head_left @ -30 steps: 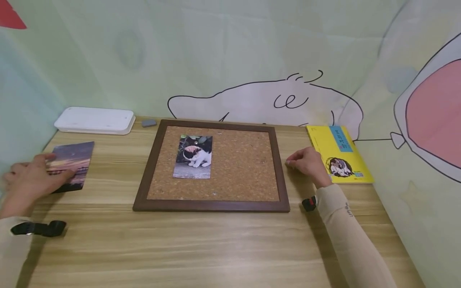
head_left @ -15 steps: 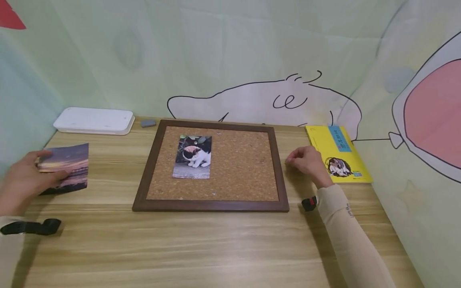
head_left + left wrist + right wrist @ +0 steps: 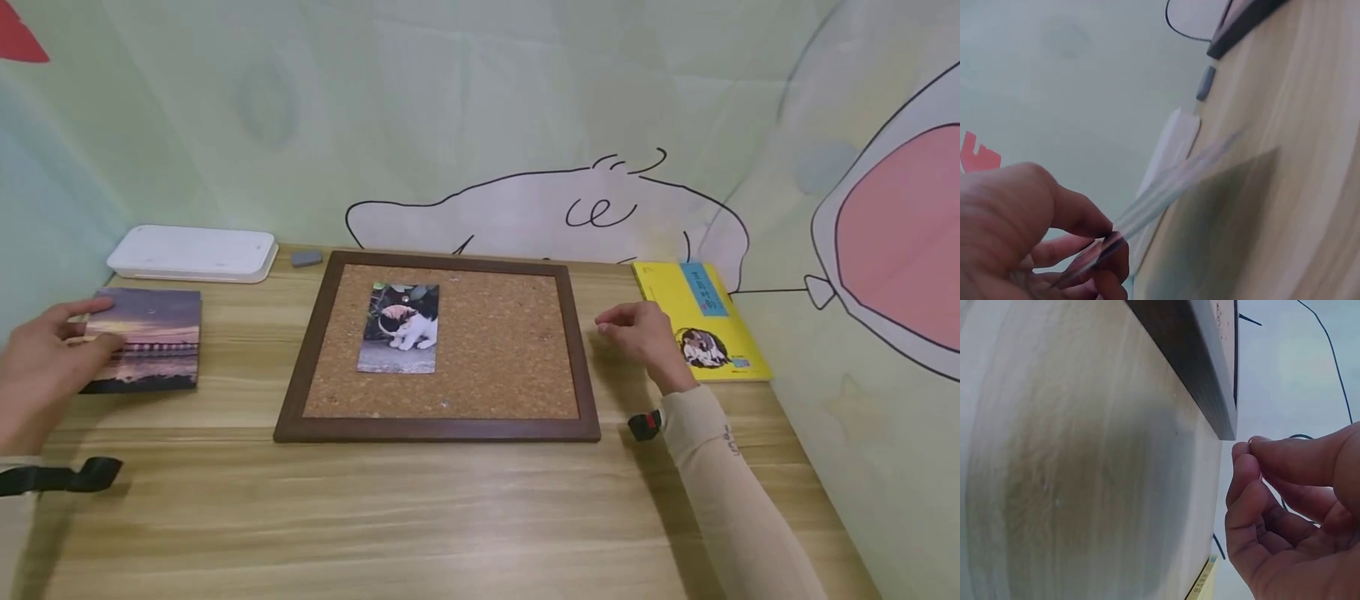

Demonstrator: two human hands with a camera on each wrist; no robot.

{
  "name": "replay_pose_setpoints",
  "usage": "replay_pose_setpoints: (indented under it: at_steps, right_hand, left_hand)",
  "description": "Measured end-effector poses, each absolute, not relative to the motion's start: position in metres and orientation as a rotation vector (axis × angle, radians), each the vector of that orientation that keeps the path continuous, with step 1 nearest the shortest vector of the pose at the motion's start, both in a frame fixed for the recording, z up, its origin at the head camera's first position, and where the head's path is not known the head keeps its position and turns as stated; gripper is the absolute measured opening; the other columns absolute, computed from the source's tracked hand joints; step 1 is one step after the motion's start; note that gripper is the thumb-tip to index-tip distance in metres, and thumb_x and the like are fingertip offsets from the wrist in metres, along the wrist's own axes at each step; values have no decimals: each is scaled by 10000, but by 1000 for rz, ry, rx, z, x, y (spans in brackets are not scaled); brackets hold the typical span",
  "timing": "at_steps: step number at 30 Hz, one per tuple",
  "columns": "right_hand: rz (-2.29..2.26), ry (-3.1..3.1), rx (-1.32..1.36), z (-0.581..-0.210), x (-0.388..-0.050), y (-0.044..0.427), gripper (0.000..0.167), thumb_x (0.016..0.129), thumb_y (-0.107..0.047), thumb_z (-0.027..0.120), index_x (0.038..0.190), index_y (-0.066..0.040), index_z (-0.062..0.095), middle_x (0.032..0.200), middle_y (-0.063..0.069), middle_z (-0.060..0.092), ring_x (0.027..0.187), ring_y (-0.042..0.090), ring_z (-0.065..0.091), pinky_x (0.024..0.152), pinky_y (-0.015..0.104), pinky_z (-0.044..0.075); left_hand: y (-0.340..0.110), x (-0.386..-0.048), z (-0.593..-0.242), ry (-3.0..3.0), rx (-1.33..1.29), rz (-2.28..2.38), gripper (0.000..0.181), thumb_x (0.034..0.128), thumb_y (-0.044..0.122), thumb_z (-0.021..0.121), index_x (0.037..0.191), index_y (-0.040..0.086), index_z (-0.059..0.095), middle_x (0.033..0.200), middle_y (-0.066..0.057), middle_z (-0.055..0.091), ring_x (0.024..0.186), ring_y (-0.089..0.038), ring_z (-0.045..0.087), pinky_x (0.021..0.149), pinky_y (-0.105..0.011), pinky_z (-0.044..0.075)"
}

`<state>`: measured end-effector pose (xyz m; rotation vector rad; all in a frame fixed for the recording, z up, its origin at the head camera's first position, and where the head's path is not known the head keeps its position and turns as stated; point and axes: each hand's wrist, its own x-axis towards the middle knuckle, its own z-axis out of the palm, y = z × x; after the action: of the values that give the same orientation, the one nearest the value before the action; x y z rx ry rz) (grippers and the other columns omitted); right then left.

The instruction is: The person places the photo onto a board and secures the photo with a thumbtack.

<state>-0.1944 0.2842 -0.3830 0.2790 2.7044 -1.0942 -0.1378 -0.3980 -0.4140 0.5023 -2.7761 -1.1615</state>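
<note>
A sunset photo (image 3: 161, 333) is pinched at its left edge by my left hand (image 3: 48, 371); in the left wrist view the photo (image 3: 1169, 184) is tilted above the tabletop, its shadow beneath. Right of the corkboard's frame (image 3: 438, 429), my right hand (image 3: 641, 337) hovers with thumb and index tips pressed together. The right wrist view shows a tiny pale speck (image 3: 1249, 442) between those tips, too small to identify, and the other fingers curled. A kitten photo (image 3: 399, 337) lies upright on the cork's left half, a round pin (image 3: 406, 298) near its top.
A white case (image 3: 193, 252) stands at the back left, with a small grey block (image 3: 306, 258) beside it. A yellow book (image 3: 701, 321) lies right of my right hand. Small pins, one of them a clear pin (image 3: 446, 403), dot the cork. Printed fabric walls border the table.
The sunset photo has come up off the table in my left hand, shifting left first, then right and turning more squarely to the head view. My right hand has barely moved.
</note>
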Motion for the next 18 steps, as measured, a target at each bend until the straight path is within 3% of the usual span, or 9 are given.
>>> replay_pose_setpoints:
  at_steps: [4,7,10,18]
  right_hand:
    - [-1136,2719,279,-380,-193,283,265,1072,-167,652,1273,-13,732,1281,205,709,1097,311,602,945,355,500]
    - [-1149,2734,250,-377,-193,281,255,1065,-171,668,1255,-17,741,1246,198,718,1059,301,618,901,328,516]
    - [-1143,2735,222,-374,-194,277,252,1062,-178,676,1247,-22,748,1229,191,721,1039,288,631,874,300,524]
    - [-1200,2705,207,-372,-194,271,243,1060,-177,673,1233,-20,741,1196,176,717,1013,273,636,829,292,524]
  left_hand:
    - [-377,-136,-402,-2738,420,-1221,657,1113,250,504,1713,119,269,1133,-50,482,713,229,501,616,-78,490]
    - [-361,-137,-394,-2741,376,-1272,645,1108,270,531,1705,161,312,1137,89,452,757,201,545,649,-96,514]
    - [-347,-142,-387,-2742,357,-1325,642,1098,258,560,1696,175,341,1206,84,433,777,173,567,662,-117,527]
    - [-317,-153,-372,-2761,230,-1439,657,1059,221,648,1666,162,403,1113,205,517,799,130,629,671,-157,558]
